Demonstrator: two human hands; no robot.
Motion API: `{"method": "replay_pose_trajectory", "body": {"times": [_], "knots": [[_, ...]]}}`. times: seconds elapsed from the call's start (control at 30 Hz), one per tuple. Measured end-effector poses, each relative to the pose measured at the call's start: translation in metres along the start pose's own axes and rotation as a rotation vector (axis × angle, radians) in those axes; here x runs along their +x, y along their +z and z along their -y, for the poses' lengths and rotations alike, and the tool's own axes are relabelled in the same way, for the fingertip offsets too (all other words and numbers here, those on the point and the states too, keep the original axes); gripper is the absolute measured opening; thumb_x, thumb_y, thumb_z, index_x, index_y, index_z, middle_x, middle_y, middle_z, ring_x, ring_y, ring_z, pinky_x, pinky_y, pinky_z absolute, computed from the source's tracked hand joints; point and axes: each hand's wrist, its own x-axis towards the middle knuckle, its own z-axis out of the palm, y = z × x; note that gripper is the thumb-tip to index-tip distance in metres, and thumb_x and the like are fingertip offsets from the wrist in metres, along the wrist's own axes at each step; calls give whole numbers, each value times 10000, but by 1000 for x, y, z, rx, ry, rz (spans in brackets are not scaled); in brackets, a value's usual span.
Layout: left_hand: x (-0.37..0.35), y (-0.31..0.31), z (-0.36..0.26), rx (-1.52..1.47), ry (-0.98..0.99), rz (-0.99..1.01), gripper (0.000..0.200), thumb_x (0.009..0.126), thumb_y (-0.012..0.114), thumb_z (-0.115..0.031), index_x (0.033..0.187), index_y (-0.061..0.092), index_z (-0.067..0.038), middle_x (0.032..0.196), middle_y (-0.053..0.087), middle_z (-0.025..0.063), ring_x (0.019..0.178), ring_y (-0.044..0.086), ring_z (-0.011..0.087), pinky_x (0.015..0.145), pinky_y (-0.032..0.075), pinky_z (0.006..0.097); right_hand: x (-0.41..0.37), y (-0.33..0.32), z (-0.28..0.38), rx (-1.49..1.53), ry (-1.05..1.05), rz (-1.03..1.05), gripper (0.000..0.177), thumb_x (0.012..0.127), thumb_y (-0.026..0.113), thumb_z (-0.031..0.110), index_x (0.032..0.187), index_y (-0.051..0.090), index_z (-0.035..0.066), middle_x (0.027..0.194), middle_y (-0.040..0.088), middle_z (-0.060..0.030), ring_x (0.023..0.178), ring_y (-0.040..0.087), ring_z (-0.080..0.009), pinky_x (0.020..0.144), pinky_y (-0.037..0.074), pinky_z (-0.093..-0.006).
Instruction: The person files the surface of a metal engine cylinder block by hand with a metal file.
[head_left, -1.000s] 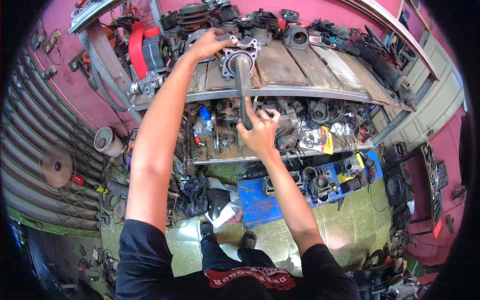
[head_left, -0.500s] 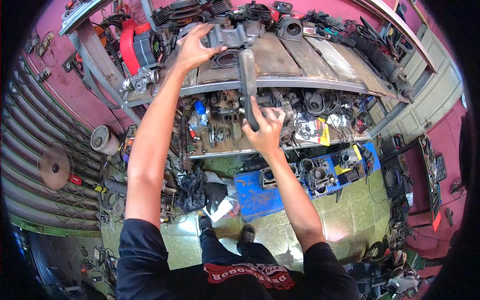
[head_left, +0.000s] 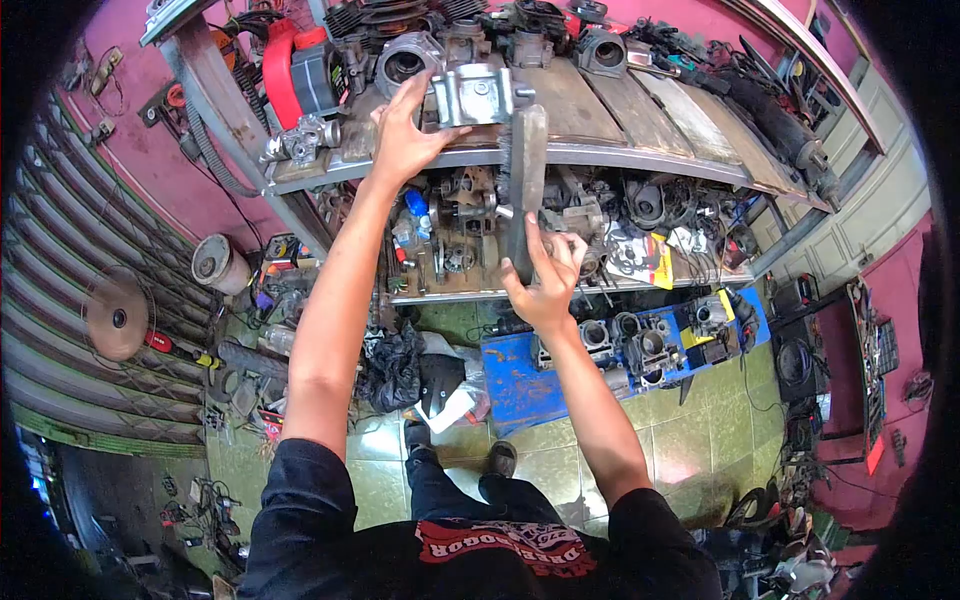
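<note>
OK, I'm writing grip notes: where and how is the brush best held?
Probably by its lower handle, from below and the right, as the right hand has it: the bristles line the upper left edge.

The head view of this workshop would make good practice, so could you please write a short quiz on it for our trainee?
1. Multiple choice: what does the right hand hold?
A) a screwdriver
B) a brush
C) a rag
2. True or false: the left hand is holding nothing.
3. Fill in the missing word: the brush's bristles stick out on the person's ____ side of its body.

Key:
1. B
2. False; it holds a metal part.
3. left
</note>
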Motion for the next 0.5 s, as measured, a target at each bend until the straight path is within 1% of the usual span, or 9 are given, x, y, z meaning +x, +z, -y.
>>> {"method": "replay_pose_trajectory", "body": {"times": [0.03,0.07,0.1,0.17,0.2,0.23,0.27,0.37,0.5], "knots": [[-3,0,0,-30,-8,30,897,659,943,-411,1431,583,-127,1436,607,99,1348,561,256,1093,326,505,-1,-1,0,1,0,6,695,728,768,145,1380,623,-46,823,735,-80,904,668,-257,957,395,-482],[-8,-2,-1,-89,14,26,840,662,919,-322,1411,591,-131,1421,620,95,1364,549,257,1086,327,514,-2,-1,0,-12,-18,0,693,728,767,145,1380,624,-46,822,736,-80,908,669,-259,957,393,-481],[-16,-2,-2,-89,5,26,840,662,919,-322,1411,591,-131,1421,620,95,1364,549,257,1086,327,514,-2,-2,1,-24,-34,-4,691,729,765,145,1379,625,-45,821,737,-80,912,671,-261,956,392,-480],[-25,-4,-3,132,48,-11,784,647,863,-219,1383,604,-140,1413,627,76,1390,526,251,1070,323,507,2,0,5,-20,-58,-3,692,729,762,151,1380,626,-42,805,732,-79,910,670,-255,966,387,-484],[-28,-5,-3,93,77,-12,749,637,816,-179,1358,615,-154,1401,634,62,1410,506,236,1055,308,492,6,2,8,-27,-62,21,694,728,762,150,1383,627,-36,799,730,-77,904,669,-251,968,386,-484],[-30,-5,-4,99,72,-7,749,637,816,-179,1358,615,-154,1401,634,62,1410,506,236,1055,308,492,9,6,11,-33,-64,44,696,727,762,149,1385,627,-30,793,729,-74,899,667,-247,969,386,-485],[-29,-5,-4,122,74,-5,734,641,815,-188,1347,617,-149,1396,636,55,1409,506,229,1052,301,480,12,15,11,-31,-52,16,748,697,775,154,1423,622,64,692,674,-32,862,659,-209,954,385,-501],[-24,2,2,108,93,1,738,652,827,-229,1353,615,-132,1397,636,62,1405,507,228,1049,290,462,25,33,2,-90,-43,-3,763,706,788,166,1442,609,80,667,669,-36,846,655,-197,965,381,-488],[-11,14,15,146,108,-11,797,651,860,-286,1388,607,-120,1422,615,109,1401,507,244,1049,294,467,49,44,-10,-150,-33,-3,755,731,785,198,1459,599,115,620,653,-44,826,654,-215,960,373,-473]]}}
